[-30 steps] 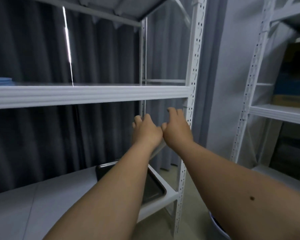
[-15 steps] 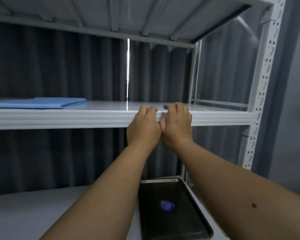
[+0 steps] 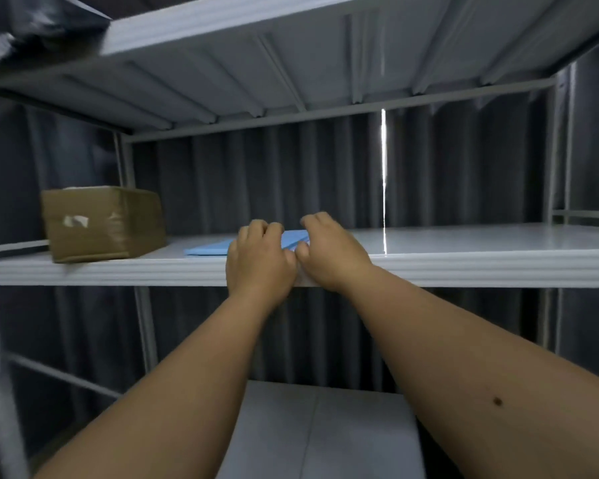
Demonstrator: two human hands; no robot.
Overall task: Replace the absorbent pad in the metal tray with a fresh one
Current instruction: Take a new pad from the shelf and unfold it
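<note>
Reaching with curled fingers (image 3: 256, 227), both hands over blue pad (image 3: 208, 249).

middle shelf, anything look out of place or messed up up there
Nothing stands out. The folded blue pad lies flat on the middle shelf, and the taped cardboard box sits upright near its left end, apart from the pad. The hands, left hand and right hand, reach over the shelf's front edge at the pad.
</note>
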